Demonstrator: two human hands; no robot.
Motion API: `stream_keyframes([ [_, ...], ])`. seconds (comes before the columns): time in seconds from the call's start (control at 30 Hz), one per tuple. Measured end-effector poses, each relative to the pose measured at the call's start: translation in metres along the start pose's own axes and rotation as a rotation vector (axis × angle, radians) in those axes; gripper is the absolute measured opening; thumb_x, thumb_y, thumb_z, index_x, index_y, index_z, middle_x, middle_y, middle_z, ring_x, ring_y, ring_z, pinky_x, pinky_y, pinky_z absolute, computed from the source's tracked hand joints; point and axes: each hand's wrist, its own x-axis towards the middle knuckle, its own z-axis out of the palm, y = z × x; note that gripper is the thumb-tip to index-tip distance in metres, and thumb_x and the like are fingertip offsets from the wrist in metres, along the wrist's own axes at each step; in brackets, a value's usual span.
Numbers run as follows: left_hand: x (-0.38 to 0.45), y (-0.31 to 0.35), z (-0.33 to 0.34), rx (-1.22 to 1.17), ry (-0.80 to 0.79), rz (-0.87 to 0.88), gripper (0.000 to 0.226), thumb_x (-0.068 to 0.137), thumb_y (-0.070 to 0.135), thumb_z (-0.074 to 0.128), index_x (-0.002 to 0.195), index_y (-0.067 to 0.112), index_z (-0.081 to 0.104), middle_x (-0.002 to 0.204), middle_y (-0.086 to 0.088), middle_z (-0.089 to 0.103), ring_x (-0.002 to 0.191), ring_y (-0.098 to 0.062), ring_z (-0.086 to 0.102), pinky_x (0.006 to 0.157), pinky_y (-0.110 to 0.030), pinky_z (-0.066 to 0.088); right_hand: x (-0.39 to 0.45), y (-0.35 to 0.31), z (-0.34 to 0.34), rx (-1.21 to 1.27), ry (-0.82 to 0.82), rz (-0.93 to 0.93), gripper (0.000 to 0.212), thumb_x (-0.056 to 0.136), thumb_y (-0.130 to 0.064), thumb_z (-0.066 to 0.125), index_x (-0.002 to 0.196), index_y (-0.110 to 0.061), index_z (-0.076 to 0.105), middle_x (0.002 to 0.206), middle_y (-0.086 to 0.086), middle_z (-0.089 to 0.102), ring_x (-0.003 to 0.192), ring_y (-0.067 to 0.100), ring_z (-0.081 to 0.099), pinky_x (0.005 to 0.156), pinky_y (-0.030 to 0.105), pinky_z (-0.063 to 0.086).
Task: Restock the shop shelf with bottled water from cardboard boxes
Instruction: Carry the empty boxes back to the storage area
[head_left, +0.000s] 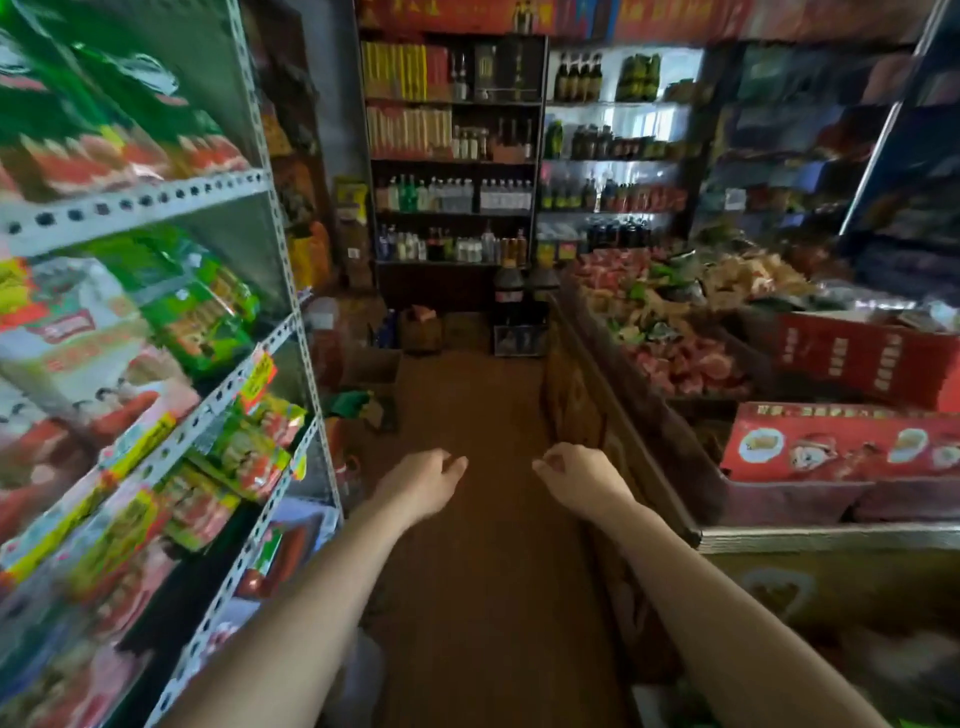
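— Hands?
— Left hand (423, 480) and right hand (576, 475), lower centre, loosely curled, holding nothing, apart above the floor (467, 415).
— Water?
— Clear bottles (483, 196) on the dark shelf (454, 213), upper centre. Cardboard boxes (423, 327) on the floor below it.

Grey perforated metal shelf rack (270, 187) – matt; green-red plastic snack packets (208, 306) – glossy; brown floor (467, 405) matt; red cardboard box (841, 441).

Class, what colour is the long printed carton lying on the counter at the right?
Red, with round printed pictures: the carton, seen in the head view.
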Motion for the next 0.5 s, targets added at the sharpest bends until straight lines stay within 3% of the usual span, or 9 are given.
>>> stream_keyframes([
  [0.2, 0.165, 0.003, -0.027, -0.008, -0.015, 0.03, 0.06, 0.097, 0.056, 0.03, 0.143, 0.018, 0.04, 0.145, -0.002, 0.045, 0.126, -0.022, 0.049, 0.099, -0.035, 0.044, 0.165, -0.008, -0.006, -0.12, 0.004, -0.011, 0.037, 0.095, -0.05, 0.044, 0.115, -0.023, 0.06, 0.106, 0.001, 0.066, 0.093, 0.023, 0.064, 0.076, 0.035, 0.055],
  [0.37, 0.315, -0.013, -0.029, 0.002, -0.013, -0.035, 0.059, 0.097, 0.055, 0.031, 0.142, 0.019, 0.041, 0.144, 0.0, 0.045, 0.126, -0.02, 0.049, 0.1, -0.035, 0.045, 0.332, -0.012, 0.009, -0.197, -0.024, -0.06, 0.042, 0.097, -0.048, 0.043, 0.128, -0.023, 0.054, 0.119, 0.001, 0.063, 0.103, 0.021, 0.062, 0.079, 0.031, 0.052],
  [0.5, 0.437, -0.03, -0.047, -0.008, -0.014, -0.127, 0.058, 0.098, 0.053, 0.03, 0.142, 0.018, 0.042, 0.145, -0.001, 0.044, 0.128, -0.021, 0.047, 0.102, -0.035, 0.042, 0.474, -0.034, 0.014, -0.17, -0.076, -0.099, 0.042, 0.096, -0.047, 0.045, 0.129, -0.022, 0.054, 0.119, 0.0, 0.063, 0.099, 0.017, 0.063, 0.076, 0.027, 0.051],
])
